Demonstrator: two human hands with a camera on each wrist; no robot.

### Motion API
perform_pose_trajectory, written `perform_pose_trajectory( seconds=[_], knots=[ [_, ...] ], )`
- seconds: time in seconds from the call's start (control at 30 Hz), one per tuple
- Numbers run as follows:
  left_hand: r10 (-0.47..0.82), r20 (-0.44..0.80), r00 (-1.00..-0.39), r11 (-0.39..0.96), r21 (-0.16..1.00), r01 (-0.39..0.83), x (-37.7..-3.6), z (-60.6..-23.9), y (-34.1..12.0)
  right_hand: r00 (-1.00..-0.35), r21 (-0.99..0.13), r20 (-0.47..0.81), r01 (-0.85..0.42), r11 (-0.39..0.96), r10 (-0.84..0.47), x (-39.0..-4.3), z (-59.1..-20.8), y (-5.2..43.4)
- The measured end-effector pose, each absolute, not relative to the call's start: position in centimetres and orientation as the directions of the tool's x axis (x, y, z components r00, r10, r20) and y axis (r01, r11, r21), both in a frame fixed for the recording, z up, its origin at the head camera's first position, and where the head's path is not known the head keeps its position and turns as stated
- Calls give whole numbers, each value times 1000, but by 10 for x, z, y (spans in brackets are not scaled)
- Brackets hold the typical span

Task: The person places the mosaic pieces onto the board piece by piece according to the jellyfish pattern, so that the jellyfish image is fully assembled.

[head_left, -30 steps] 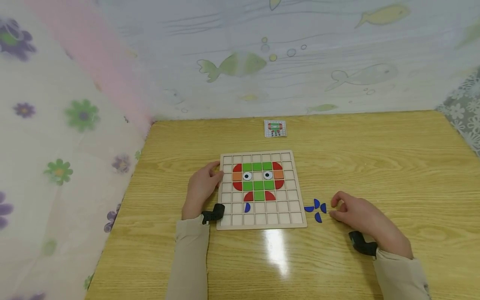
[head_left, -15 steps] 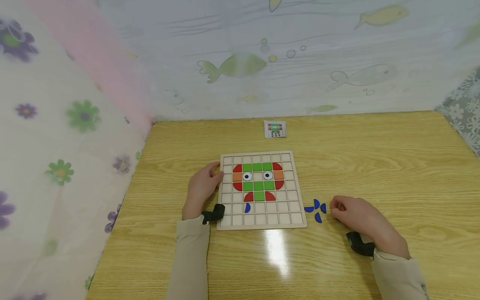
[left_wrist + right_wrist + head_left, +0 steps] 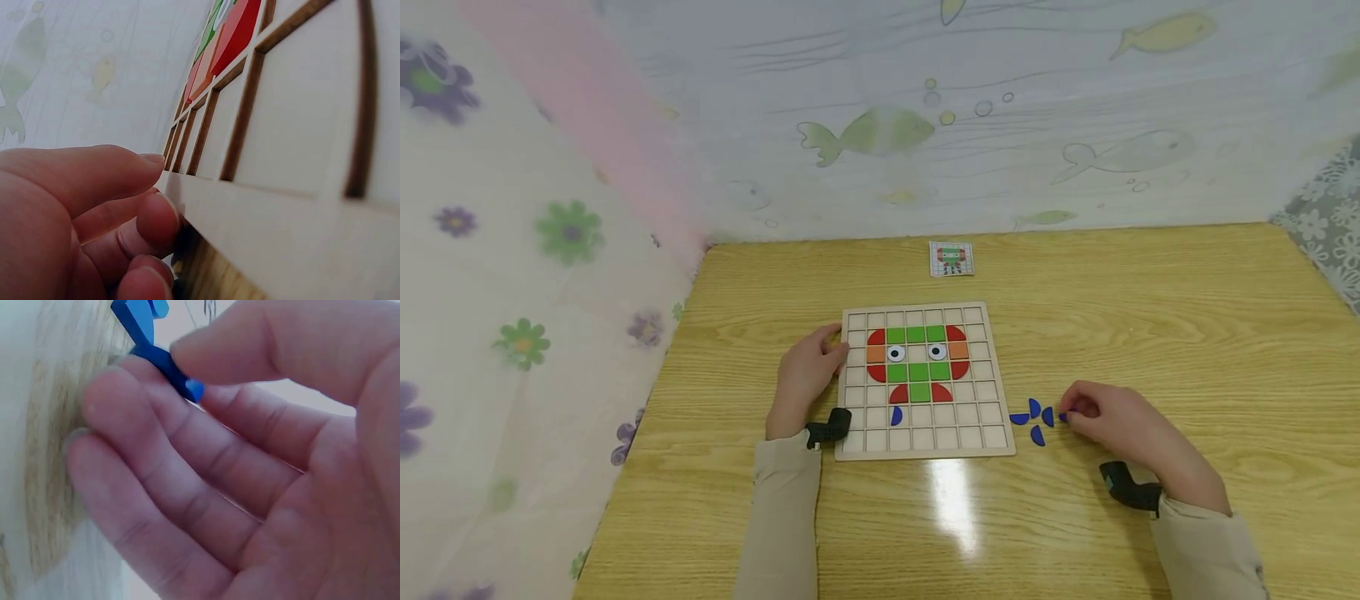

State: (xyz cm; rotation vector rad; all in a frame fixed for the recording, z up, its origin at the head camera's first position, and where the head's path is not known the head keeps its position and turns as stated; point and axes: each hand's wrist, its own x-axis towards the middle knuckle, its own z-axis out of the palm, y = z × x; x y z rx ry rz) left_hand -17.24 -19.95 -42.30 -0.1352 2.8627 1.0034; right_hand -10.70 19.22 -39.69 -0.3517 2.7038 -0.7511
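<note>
My left hand [image 3: 805, 372] grips the left edge of the square wooden grid board [image 3: 982, 437]; in the left wrist view the thumb [image 3: 125, 175] lies at the rim [image 3: 212, 200] with curled fingers beside and below it. My right hand [image 3: 1118, 425] pinches a blue half-round tile [image 3: 164, 370] between thumb and fingertips, just right of the board. Several more such blue tiles [image 3: 1037, 435] lie loose beside it. On the board, green square tiles [image 3: 919, 372], red quarter-round tiles [image 3: 957, 333], orange tiles [image 3: 876, 354] and two eye discs [image 3: 896, 354] form a face; one blue tile [image 3: 897, 416] sits below.
Behind the board a small printed card [image 3: 951, 259] shows a similar coloured figure on a grid. The wood-grain table [image 3: 1187, 333] meets a fish-patterned wall covering [image 3: 1000, 167] at the back and a flowered one [image 3: 523, 343] at the left.
The right hand's fingers have closed on a blue half-round tile, now visible at its fingertips beside the other loose ones. The left hand and the board have stayed put.
</note>
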Motion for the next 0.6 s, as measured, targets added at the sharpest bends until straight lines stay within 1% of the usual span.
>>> perform_pose_trajectory(
  seconds=[0.33,0.6],
  knots=[
    [-56,-128,-990,781,613,-123,-172,-425,-200,-943,-524,-146,-183,832,-299,-121,-387,176],
    [-66,-138,-988,779,612,-138,-172,-425,-199,-921,-574,-154,-212,791,-359,-132,-387,143]
  ],
)
